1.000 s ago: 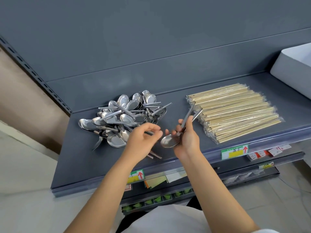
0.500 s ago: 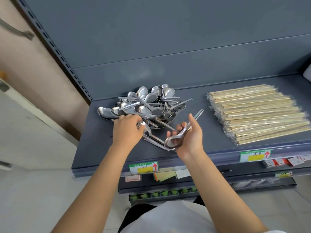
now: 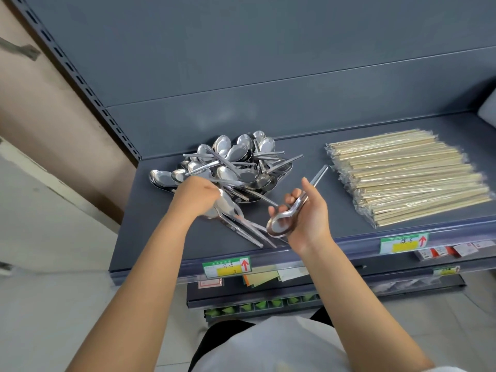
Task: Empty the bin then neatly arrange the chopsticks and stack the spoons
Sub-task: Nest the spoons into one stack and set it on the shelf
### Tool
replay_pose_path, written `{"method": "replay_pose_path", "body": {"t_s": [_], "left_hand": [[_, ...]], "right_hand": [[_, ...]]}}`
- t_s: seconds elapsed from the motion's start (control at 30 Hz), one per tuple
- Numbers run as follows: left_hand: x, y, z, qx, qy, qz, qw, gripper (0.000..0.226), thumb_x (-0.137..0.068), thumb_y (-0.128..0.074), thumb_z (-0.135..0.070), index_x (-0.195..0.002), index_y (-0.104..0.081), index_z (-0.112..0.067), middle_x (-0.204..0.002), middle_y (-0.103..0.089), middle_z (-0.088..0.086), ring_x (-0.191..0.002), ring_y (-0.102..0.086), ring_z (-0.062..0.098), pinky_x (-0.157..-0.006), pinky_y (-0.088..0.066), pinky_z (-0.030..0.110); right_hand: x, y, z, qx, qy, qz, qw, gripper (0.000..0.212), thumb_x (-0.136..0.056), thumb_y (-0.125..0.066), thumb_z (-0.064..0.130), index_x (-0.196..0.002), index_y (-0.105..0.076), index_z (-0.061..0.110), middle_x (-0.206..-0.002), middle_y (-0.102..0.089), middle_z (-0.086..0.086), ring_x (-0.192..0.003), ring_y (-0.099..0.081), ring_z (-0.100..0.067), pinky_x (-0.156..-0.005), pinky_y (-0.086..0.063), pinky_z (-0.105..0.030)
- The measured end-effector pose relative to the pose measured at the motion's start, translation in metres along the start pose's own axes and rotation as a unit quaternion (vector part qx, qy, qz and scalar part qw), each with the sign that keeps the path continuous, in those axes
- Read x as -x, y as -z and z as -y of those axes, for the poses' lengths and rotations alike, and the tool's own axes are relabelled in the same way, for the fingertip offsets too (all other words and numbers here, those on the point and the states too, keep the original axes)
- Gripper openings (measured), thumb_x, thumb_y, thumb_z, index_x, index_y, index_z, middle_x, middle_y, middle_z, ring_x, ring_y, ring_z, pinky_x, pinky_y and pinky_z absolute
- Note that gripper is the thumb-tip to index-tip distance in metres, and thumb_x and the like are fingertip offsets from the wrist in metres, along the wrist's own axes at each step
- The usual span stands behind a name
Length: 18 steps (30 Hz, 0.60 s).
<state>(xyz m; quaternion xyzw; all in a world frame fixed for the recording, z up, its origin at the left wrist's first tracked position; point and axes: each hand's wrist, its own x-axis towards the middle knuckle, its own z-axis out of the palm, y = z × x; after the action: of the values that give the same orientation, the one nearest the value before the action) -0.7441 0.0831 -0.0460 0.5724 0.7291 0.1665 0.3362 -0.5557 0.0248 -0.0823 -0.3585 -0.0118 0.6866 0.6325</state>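
Steel nested spoons (image 3: pixel 280 224) are lying in your right hand (image 3: pixel 311 213), just right of the tangled spoon heap (image 3: pixel 236 162). Your left hand (image 3: pixel 198 196) is gripping loose spoons (image 3: pixel 228 208) at the heap's near edge. Wrapped chopsticks (image 3: pixel 408 175) are lying aligned, well right of it.

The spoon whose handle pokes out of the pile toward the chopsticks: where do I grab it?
Pinch the handle near its tip, from the right: that end juts clear of the pile, while the bowl end lies tangled among other spoons.
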Motion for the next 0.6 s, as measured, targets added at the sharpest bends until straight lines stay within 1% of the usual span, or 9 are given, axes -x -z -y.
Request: {"method": "replay_pose_path", "body": {"t_s": [0.07, 0.13, 0.2, 0.27, 0.33, 0.43, 0.47, 0.53, 0.6], "left_hand": [[0.002, 0.005, -0.003, 0.042, 0.003, -0.003, 0.999, 0.018, -0.079, -0.054, -0.005, -0.08, -0.072, -0.003, -0.058, -0.064, 0.008, -0.058, -0.057, 0.02, -0.069, -0.05, 0.029], [0.005, 0.011, -0.007, 0.106, 0.014, -0.015, 0.994, 0.013, -0.081, -0.059, -0.001, -0.08, -0.071, -0.005, -0.052, -0.064, 0.002, -0.052, -0.06, 0.016, -0.066, -0.055, 0.027], [0.01, 0.018, -0.011, 0.209, 0.034, -0.019, 0.977, 0.013, -0.082, -0.063, 0.005, -0.08, -0.067, -0.006, -0.062, -0.066, 0.008, -0.049, -0.064, 0.014, -0.057, -0.058, 0.023], [0.015, 0.023, -0.013, 0.295, 0.045, -0.01, 0.954, 0.015, -0.08, -0.066, 0.01, -0.08, -0.064, -0.006, -0.073, -0.067, 0.014, -0.051, -0.068, 0.016, -0.055, -0.057, 0.021], [0.018, 0.026, -0.012, 0.299, 0.041, -0.019, 0.953, 0.015, -0.08, -0.066, 0.011, -0.08, -0.064, -0.005, -0.075, -0.067, 0.015, -0.052, -0.069, 0.016, -0.055, -0.057, 0.02], [0.016, 0.025, -0.006, 0.289, 0.024, -0.08, 0.954, 0.012, -0.08, -0.068, 0.006, -0.083, -0.066, -0.006, -0.076, -0.067, 0.016, -0.05, -0.068, 0.016, -0.053, -0.056, 0.02], [0.014, 0.024, -0.004, 0.297, 0.013, -0.11, 0.948, 0.01, -0.08, -0.068, 0.003, -0.082, -0.068, -0.006, -0.076, -0.067, 0.016, -0.051, -0.068, 0.016, -0.053, -0.056, 0.021], [0.014, 0.02, -0.006, 0.345, -0.004, -0.156, 0.926, 0.007, -0.081, -0.067, 0.002, -0.084, -0.069, -0.003, -0.073, -0.067, 0.014, -0.052, -0.068, 0.017, -0.054, -0.056, 0.022], [0.018, 0.01, -0.012, 0.406, -0.003, -0.142, 0.903, 0.006, -0.081, -0.066, 0.004, -0.083, -0.067, -0.002, -0.066, -0.068, 0.012, -0.054, -0.069, 0.019, -0.055, -0.056, 0.023]], "right_hand": [[-0.002, 0.0, 0.004, -0.001, 0.005, -0.003, 1.0, 0.038, -0.091, -0.055, 0.038, -0.06, -0.043, 0.02, -0.058, -0.038, 0.004, -0.051, -0.035, -0.015, -0.064, -0.049, -0.031], [-0.003, 0.001, 0.007, -0.003, 0.009, -0.008, 1.0, 0.037, -0.09, -0.056, 0.039, -0.06, -0.044, 0.021, -0.058, -0.039, 0.005, -0.05, -0.036, -0.014, -0.066, -0.049, -0.031], [-0.004, 0.001, 0.009, -0.012, 0.016, -0.024, 1.0, 0.036, -0.09, -0.057, 0.037, -0.061, -0.043, 0.021, -0.057, -0.04, 0.005, -0.05, -0.036, -0.014, -0.067, -0.049, -0.032], [-0.004, 0.003, 0.011, -0.028, 0.029, -0.056, 0.998, 0.035, -0.09, -0.057, 0.034, -0.062, -0.042, 0.02, -0.058, -0.039, 0.005, -0.05, -0.034, -0.014, -0.068, -0.049, -0.032], [-0.005, 0.006, 0.012, -0.051, 0.041, -0.091, 0.994, 0.033, -0.09, -0.056, 0.031, -0.064, -0.04, 0.019, -0.059, -0.038, 0.004, -0.05, -0.033, -0.015, -0.067, -0.048, -0.032], [-0.006, 0.009, 0.016, -0.073, 0.063, -0.137, 0.986, 0.033, -0.091, -0.055, 0.03, -0.065, -0.04, 0.018, -0.06, -0.037, 0.003, -0.05, -0.032, -0.016, -0.067, -0.049, -0.032], [-0.007, 0.01, 0.016, -0.074, 0.073, -0.149, 0.983, 0.033, -0.091, -0.056, 0.03, -0.065, -0.04, 0.018, -0.061, -0.037, 0.003, -0.051, -0.032, -0.016, -0.067, -0.049, -0.032], [-0.006, 0.01, 0.017, -0.068, 0.085, -0.161, 0.981, 0.033, -0.092, -0.057, 0.031, -0.066, -0.041, 0.018, -0.062, -0.038, 0.003, -0.05, -0.032, -0.015, -0.067, -0.048, -0.032], [-0.005, 0.008, 0.016, -0.056, 0.092, -0.144, 0.984, 0.032, -0.092, -0.058, 0.033, -0.069, -0.042, 0.018, -0.062, -0.04, 0.003, -0.05, -0.034, -0.015, -0.067, -0.047, -0.031]]}}
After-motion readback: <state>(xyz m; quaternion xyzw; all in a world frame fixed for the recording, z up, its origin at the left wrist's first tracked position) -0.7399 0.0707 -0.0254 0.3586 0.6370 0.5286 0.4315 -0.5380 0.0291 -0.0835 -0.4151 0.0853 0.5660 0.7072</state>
